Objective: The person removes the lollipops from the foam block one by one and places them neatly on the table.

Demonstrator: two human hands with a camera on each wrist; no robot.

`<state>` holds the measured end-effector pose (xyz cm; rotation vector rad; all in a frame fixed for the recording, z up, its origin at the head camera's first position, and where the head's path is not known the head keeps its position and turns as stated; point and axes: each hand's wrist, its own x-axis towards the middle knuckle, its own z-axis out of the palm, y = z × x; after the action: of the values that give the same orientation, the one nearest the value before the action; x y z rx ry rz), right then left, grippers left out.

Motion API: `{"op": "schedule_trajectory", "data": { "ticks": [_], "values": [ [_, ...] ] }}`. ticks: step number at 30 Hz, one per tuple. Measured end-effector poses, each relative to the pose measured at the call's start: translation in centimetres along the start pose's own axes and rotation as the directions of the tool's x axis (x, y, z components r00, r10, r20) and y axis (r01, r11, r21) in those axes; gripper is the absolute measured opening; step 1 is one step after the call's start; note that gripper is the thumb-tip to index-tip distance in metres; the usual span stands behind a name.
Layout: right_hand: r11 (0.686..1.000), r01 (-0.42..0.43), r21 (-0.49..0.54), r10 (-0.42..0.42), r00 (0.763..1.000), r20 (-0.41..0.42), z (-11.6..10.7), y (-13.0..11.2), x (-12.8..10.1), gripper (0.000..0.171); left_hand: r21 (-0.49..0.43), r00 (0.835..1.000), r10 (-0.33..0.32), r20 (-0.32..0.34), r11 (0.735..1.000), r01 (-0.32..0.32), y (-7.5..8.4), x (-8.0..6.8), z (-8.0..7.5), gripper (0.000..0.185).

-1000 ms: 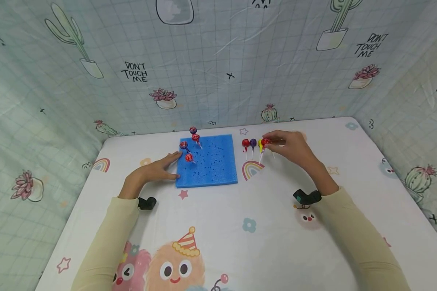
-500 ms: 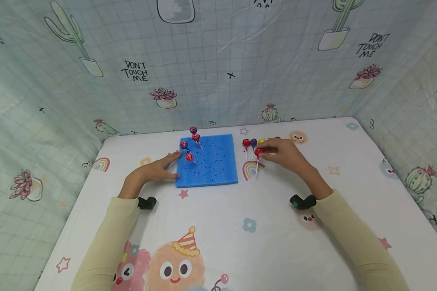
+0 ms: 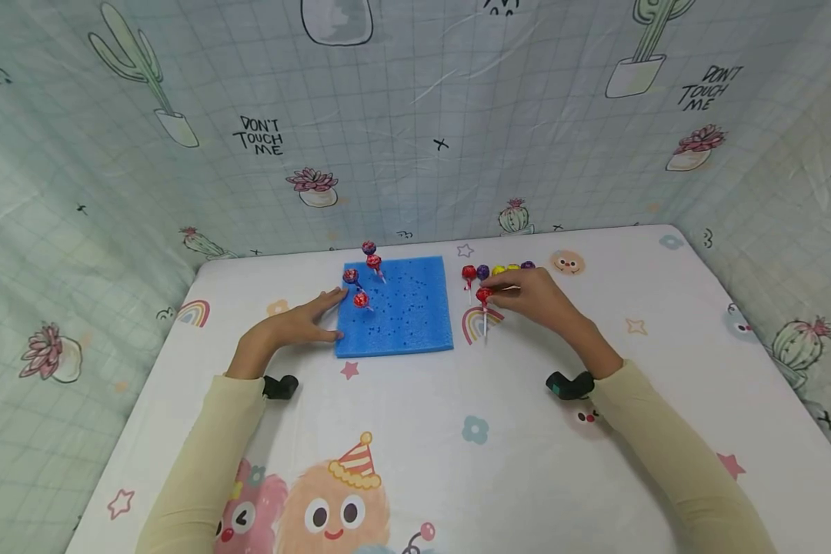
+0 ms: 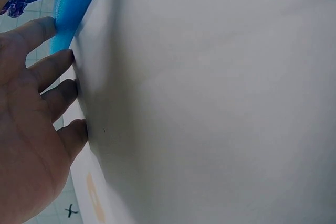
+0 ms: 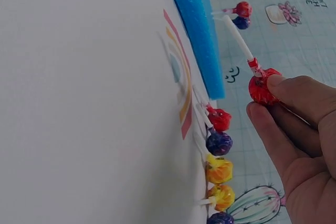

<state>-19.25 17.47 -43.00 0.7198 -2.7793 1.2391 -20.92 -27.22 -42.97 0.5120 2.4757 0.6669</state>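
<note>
A blue foam block lies on the table, with several red and purple lollipops stuck upright near its far left corner. My left hand rests flat on the table, fingers straight against the block's left edge. My right hand pinches a red lollipop by its head, stick pointing down, just right of the block; in the right wrist view the red lollipop is between thumb and fingers. A row of red, purple and yellow lollipops lies on the table behind it, also the row.
The table wears a white cloth with cartoon prints, such as a rainbow under the held lollipop. Cactus-print fabric walls enclose the table on three sides. Black wrist cameras sit on both forearms.
My right hand lifted a red lollipop from the row and carried it left and nearer, toward the blue block. The left hand stayed put.
</note>
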Motion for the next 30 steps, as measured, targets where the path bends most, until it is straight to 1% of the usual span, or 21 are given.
{"op": "schedule_trajectory", "data": {
  "ticks": [7, 13, 19, 22, 25, 30],
  "values": [
    [0.999, -0.033, 0.004, 0.033, 0.999, 0.031, 0.5, -0.1, 0.2, 0.027, 0.011, 1.0, -0.008, -0.007, 1.0, 0.008, 0.1, 0.0, 0.1, 0.097],
    [0.999, -0.029, 0.037, 0.028, 0.999, 0.041, 1.1, 0.4, 0.2, 0.026, 0.011, 1.0, -0.013, -0.006, 1.0, 0.013, 0.0, 0.1, 0.1, 0.097],
    [1.0, -0.018, 0.011, 0.017, 0.999, 0.034, 1.3, 0.5, 0.3, 0.024, 0.018, 1.0, -0.014, -0.001, 1.0, 0.014, 0.1, 0.1, 0.0, 0.098],
    [1.0, 0.011, 0.01, -0.011, 0.999, 0.031, 1.4, 0.5, 0.5, 0.023, 0.016, 1.0, -0.019, 0.0, 1.0, 0.019, 0.3, 0.0, -0.1, 0.098],
    [1.0, 0.026, -0.002, -0.026, 0.999, 0.046, 1.6, 0.4, 0.6, 0.023, 0.006, 1.0, -0.022, 0.002, 1.0, 0.022, 0.3, 0.0, -0.2, 0.098],
    [0.999, 0.023, -0.034, -0.02, 0.997, 0.079, 2.0, 0.2, 0.8, 0.021, -0.005, 1.0, -0.027, 0.008, 1.0, 0.027, 0.2, 0.0, -0.1, 0.098]
  ]
}}
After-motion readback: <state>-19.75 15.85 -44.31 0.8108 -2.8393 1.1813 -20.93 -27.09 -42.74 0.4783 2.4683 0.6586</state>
